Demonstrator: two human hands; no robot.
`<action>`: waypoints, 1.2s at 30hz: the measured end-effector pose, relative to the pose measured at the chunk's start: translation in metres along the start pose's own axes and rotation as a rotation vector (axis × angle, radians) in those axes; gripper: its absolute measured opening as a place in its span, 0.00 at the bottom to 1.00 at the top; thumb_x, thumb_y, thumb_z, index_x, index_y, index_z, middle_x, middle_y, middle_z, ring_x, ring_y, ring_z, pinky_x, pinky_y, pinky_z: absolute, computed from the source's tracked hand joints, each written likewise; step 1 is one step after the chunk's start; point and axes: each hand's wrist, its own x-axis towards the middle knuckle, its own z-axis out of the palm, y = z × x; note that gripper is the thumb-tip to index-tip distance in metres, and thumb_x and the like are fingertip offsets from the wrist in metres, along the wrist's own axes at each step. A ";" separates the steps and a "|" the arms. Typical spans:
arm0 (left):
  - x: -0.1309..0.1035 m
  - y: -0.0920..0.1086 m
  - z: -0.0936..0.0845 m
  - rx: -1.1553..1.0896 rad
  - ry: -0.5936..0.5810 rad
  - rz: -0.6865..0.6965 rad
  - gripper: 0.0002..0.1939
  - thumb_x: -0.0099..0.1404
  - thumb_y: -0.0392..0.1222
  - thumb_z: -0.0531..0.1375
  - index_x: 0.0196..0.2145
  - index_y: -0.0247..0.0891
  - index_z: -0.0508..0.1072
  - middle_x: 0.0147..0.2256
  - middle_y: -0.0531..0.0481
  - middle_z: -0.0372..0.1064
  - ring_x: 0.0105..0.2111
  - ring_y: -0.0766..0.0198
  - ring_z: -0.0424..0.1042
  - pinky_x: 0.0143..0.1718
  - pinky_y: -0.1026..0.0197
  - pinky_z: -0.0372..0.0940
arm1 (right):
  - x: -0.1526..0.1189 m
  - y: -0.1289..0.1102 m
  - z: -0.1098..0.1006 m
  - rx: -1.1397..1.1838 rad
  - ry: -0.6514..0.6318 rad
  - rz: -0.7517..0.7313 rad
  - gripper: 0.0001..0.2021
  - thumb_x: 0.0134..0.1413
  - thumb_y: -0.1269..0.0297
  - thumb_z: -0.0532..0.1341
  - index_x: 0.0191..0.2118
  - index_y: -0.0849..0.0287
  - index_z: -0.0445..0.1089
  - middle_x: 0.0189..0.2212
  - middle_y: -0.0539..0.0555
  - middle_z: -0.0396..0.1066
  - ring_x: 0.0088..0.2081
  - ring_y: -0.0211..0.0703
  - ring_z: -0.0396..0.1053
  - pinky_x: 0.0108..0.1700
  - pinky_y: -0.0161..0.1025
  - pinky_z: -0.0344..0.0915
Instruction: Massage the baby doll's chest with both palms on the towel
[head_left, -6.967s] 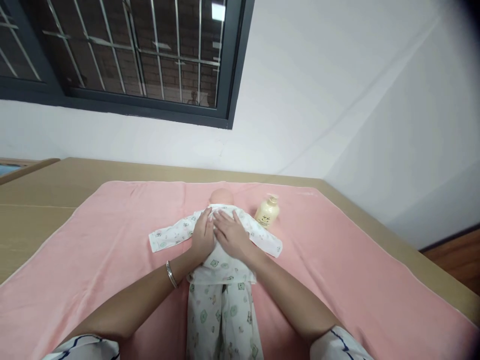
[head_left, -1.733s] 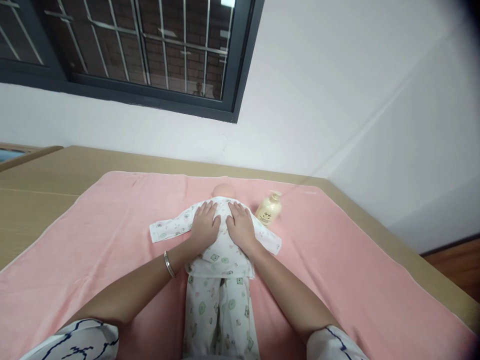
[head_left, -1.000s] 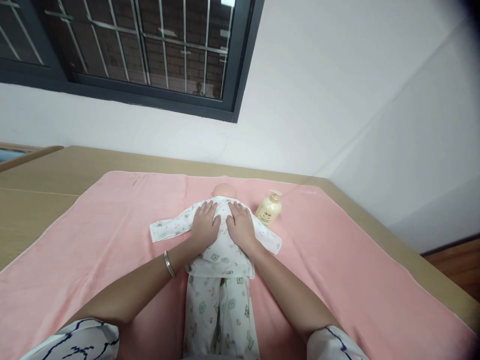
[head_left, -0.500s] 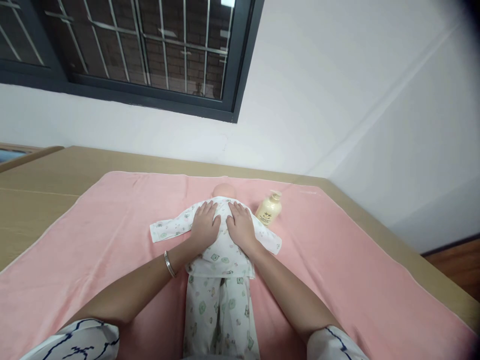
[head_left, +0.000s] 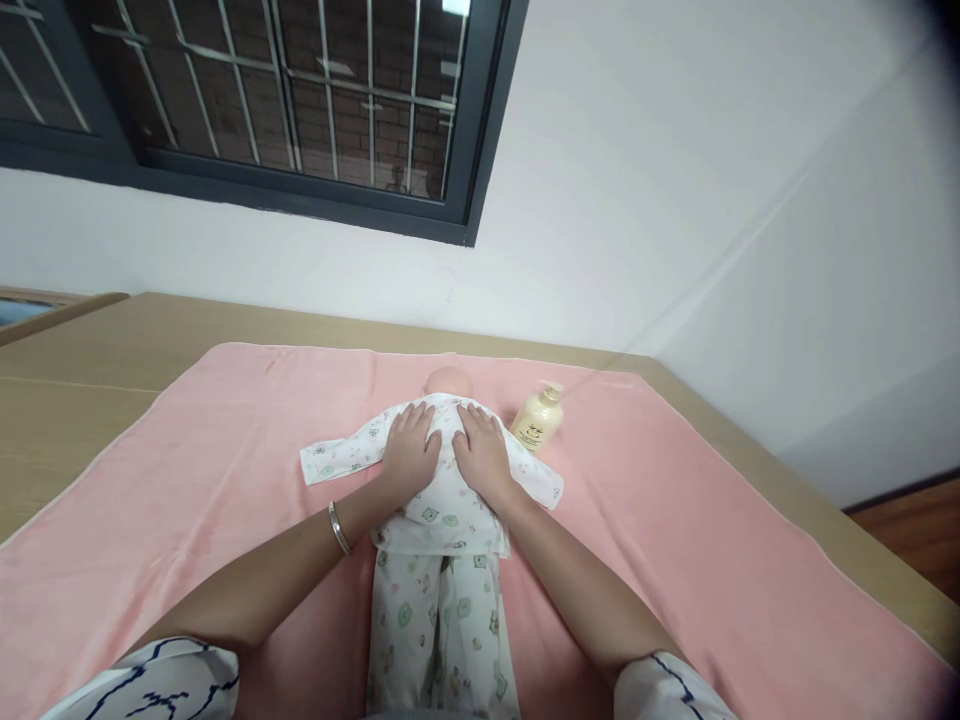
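Doll (head_left: 444,515) lies from centre to lower edge of frame, long axis pointing away from you, directly beneath your left hand (head_left: 409,455) and right hand (head_left: 481,458), neither nearer, fingers laid flat, gripping nothing.

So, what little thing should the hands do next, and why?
Maybe both hands, left hand and right hand, could slide gently outward. They rest palm-down, side by side, on the upper part of the printed top, and its sleeves stretch out on either side.
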 end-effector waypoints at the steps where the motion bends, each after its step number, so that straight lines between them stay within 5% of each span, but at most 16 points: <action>1: 0.000 0.000 0.000 -0.001 0.001 -0.001 0.24 0.68 0.42 0.48 0.60 0.33 0.63 0.61 0.39 0.60 0.64 0.49 0.54 0.64 0.42 0.51 | 0.000 0.000 0.000 0.000 0.002 -0.001 0.25 0.62 0.65 0.47 0.63 0.61 0.59 0.64 0.59 0.57 0.65 0.50 0.51 0.66 0.50 0.41; 36: -0.001 0.000 0.001 -0.013 0.018 -0.005 0.24 0.68 0.43 0.48 0.60 0.36 0.64 0.61 0.41 0.61 0.64 0.49 0.54 0.64 0.42 0.51 | 0.000 0.001 0.001 0.000 0.013 -0.002 0.25 0.62 0.65 0.47 0.63 0.61 0.58 0.64 0.59 0.57 0.65 0.49 0.51 0.66 0.50 0.41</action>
